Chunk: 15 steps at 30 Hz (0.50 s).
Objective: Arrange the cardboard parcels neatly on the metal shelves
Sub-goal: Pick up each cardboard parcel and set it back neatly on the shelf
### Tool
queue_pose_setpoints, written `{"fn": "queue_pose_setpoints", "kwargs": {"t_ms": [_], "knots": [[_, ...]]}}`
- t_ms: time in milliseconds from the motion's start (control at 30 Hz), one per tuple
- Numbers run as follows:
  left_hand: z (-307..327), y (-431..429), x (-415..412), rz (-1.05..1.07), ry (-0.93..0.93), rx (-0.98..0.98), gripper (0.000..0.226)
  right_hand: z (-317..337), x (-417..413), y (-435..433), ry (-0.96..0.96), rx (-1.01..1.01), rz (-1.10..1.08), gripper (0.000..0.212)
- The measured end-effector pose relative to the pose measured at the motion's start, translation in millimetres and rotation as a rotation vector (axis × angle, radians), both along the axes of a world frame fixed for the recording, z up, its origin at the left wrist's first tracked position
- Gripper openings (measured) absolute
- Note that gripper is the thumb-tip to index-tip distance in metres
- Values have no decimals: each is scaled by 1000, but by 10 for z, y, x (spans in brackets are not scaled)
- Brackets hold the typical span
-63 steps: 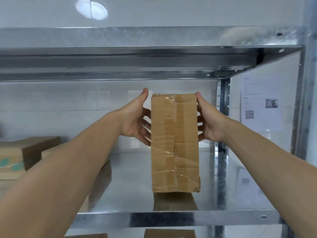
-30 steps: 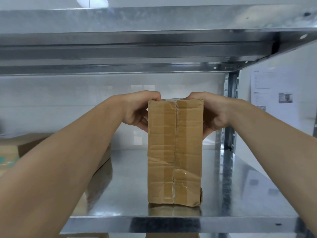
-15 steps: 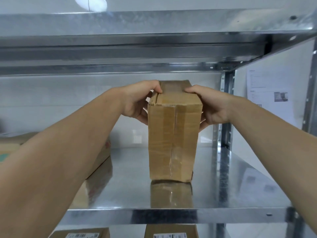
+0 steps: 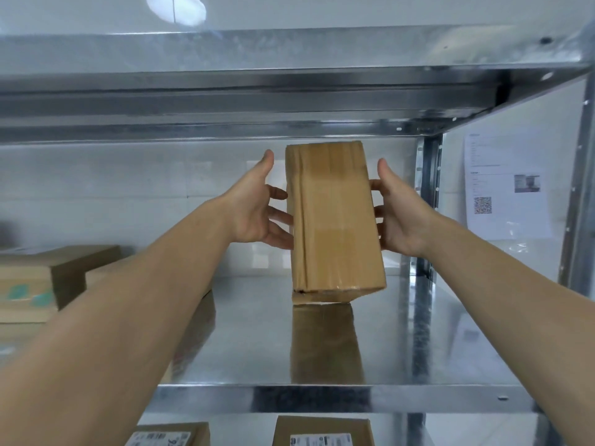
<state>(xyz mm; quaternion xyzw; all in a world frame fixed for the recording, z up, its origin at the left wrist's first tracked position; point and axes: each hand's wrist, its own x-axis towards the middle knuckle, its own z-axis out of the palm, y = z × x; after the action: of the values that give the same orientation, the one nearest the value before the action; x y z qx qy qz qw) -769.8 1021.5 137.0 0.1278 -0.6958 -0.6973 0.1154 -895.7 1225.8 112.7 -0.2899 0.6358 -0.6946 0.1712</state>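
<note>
Parcel: a tall brown cardboard parcel (image 4: 335, 220) stands on end at the middle of the metal shelf (image 4: 418, 349), taped lengthwise, slightly blurred.
Tilt: not upright. Its top leans away, and a narrow strip of its underside shows just above its reflection in the steel (its lowest edge seems to meet the shelf there).
Left hand: the left hand (image 4: 254, 214) is at the parcel's left side with the fingers (image 4: 278, 217) stretched out straight, their tips against the cardboard. The thumb points up, apart from the box. Nothing is curled around it.
Right hand: the right hand (image 4: 402, 217) mirrors it on the right side, with straight fingers laid against the cardboard and the thumb raised. It is flat contact, not a closed grasp.
Left end of shelf: a box with green markings (image 4: 42, 284) is well apart from the parcel, and another box (image 4: 199, 317) is partly hidden by the left forearm.
Above: the upper shelf (image 4: 289, 91) is close over the parcel's top.
Below: two labelled boxes (image 4: 322, 429) are on the next level down.
Right: a corner post (image 4: 425, 204), and beyond it a printed sheet (image 4: 505, 188) with a QR code on the wall.
</note>
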Motion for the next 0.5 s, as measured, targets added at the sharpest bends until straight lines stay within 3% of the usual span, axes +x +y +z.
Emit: {"fn": "queue_pose_setpoints", "kwargs": {"t_ms": [167,333,500], "knots": [[-88,-15,-77,43,-45,-6,90,-75,-86,-52,-71,-37,-43,76],[-200,-126,-194,4,-69,-78,89,-94,-56,-67,-88,94,-24,79],[-253,-91,-188,-44,-136,-175,74,-126,-103,-77,-111,215,-3,53]]}}
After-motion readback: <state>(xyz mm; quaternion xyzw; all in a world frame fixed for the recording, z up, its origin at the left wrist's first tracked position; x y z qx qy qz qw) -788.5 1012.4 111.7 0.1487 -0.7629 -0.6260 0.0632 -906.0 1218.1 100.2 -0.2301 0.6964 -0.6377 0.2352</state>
